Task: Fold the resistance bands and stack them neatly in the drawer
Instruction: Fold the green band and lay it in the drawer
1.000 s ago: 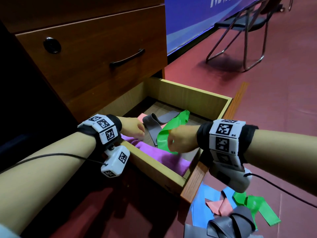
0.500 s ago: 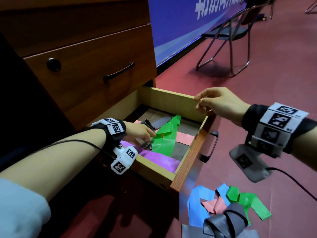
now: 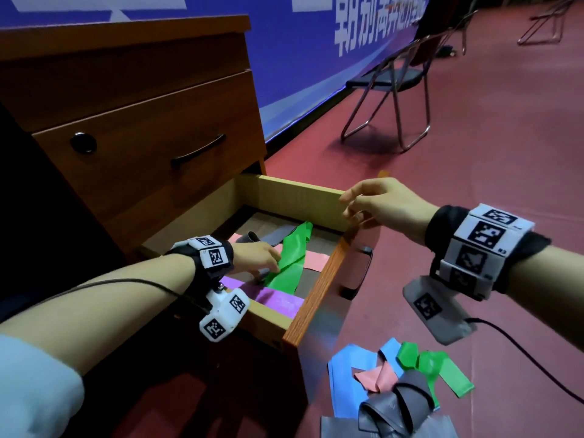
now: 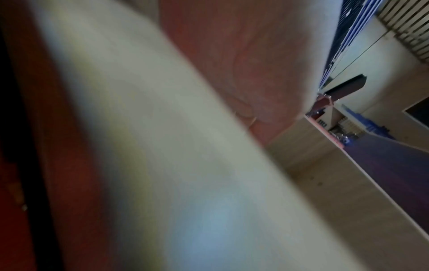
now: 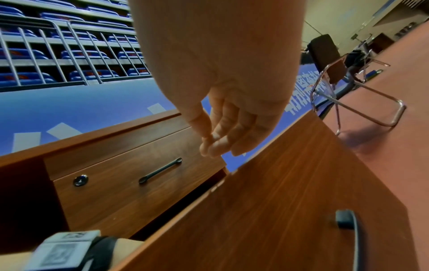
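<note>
The green band [image 3: 290, 260] lies lengthwise in the open drawer [image 3: 290, 192], one end toward the back wall, the near end crumpled beside your left hand [image 3: 257, 256]. Under it lie a pink band [image 3: 314, 260] flat on the drawer bottom, a grey band [image 3: 271, 238] toward the back, and a purple band [image 3: 271, 297] along the near wall.

Your left hand reaches down into the drawer, fingertips at the lower edge of the green band. Whether the grip is on the band or only touching it, you cannot tell: the head view hides the fingertips and the left wrist view is a blur of palm and drawer wall.

Your right hand [image 3: 384, 205] hovers above the drawer's far right corner, holding nothing. Its grip is narrow, fingers loosely curled with thumb and forefinger close together; the right wrist view shows the fingers [image 5: 223, 139] hanging relaxed above the drawer front [image 5: 278, 201].

The drawer belongs to a brown desk [image 3: 126, 74], whose upper drawer [image 3: 151, 147] is closed. On the red floor [image 3: 474, 184] to the right of the drawer front sits a loose heap of bands [image 3: 398, 387]: blue, pink, green and grey, tangled together. A folding chair [image 3: 390, 99] stands farther back, in front of a blue banner [image 3: 300, 58].
</note>
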